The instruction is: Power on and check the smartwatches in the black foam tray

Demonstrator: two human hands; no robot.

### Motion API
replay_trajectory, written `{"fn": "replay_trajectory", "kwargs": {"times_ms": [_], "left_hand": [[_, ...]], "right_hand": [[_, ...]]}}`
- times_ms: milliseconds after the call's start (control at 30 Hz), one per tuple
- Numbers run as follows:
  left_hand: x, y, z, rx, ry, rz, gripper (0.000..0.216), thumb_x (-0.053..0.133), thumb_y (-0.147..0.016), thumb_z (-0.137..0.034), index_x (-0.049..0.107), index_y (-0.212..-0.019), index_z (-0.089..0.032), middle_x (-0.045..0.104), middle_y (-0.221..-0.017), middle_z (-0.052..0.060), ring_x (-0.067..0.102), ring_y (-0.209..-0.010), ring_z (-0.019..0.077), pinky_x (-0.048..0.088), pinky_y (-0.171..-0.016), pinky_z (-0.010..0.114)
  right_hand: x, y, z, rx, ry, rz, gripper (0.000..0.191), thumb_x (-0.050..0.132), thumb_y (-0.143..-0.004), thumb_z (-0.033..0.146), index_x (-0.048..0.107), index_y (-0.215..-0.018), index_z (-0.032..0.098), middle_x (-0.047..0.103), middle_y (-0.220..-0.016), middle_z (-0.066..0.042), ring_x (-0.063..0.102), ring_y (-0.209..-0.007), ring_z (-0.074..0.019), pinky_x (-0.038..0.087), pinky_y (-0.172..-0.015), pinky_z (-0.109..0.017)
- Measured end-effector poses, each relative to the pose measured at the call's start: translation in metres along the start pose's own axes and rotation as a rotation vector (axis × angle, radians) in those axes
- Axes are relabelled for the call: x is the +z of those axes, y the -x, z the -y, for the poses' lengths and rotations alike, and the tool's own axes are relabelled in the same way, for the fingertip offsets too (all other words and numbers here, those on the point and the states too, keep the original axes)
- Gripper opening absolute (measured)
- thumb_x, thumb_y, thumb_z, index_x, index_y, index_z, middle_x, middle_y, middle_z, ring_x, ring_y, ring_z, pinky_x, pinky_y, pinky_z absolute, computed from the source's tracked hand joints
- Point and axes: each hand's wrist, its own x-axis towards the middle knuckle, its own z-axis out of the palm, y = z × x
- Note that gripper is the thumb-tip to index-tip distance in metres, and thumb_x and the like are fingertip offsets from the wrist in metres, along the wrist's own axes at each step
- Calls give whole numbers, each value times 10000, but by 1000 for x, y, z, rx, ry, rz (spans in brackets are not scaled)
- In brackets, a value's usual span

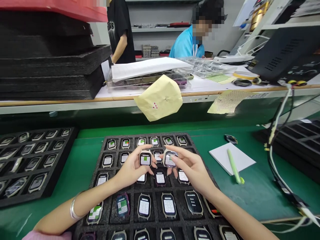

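My left hand [132, 168] grips a smartwatch body [145, 159] with a lit white and green screen, fingers closed round its edges. My right hand [191, 166] pinches a second smartwatch body [170, 158], tilted toward the first. Both hands hover over a black foam tray [106, 186] on the green bench, and its pockets hold several watch bodies with lit screens [169, 205]. A silver bracelet sits on my left wrist [73, 208].
A second black foam tray [53, 173] with dark-screened watches lies at the left. A white pad with a green pen [234, 166] lies at the right, beside cables [275, 156] and another black tray [302, 140]. Two other people stand and sit behind the raised shelf.
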Motion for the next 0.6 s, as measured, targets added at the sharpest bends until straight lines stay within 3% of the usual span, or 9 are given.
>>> {"fn": "replay_trajectory", "kwargs": {"times_ms": [167, 300, 400, 600], "left_hand": [[2, -4, -2, -28, -52, -86, 395, 620, -856, -255, 479, -1208, -142, 592, -866, 58, 613, -756, 167, 570, -586, 278], [-1, -5, -3, -39, -76, -125, 362, 583, -877, -270, 489, -1200, -137, 607, -802, 48, 608, -712, 163, 550, -556, 264], [-3, -4, -1, -18, -13, -110, 458, 647, -800, -208, 484, -1226, -175, 612, -879, 50, 624, -779, 183, 555, -606, 283], [-2, -3, 4, -18, 81, -57, 680, 727, -727, -157, 409, -1326, -207, 611, -948, 54, 627, -855, 199, 549, -706, 316]], "right_hand": [[-1, 0, 1, 28, 8, 42, 349, 663, -860, 279, 639, -1194, 184, 704, -774, -55, 634, -564, -168, 505, -478, -261], [-1, 2, 2, 39, -83, 167, 486, 696, -798, 192, 580, -1268, 220, 695, -1041, -91, 676, -718, -192, 545, -559, -280], [-1, 2, 0, 38, -82, 183, 526, 703, -799, 168, 551, -1298, 237, 678, -1092, -88, 687, -789, -198, 565, -613, -286], [0, 1, -3, 55, -40, 140, 521, 718, -815, 203, 544, -1305, 225, 675, -1081, -87, 673, -733, -170, 563, -552, -254]]}}
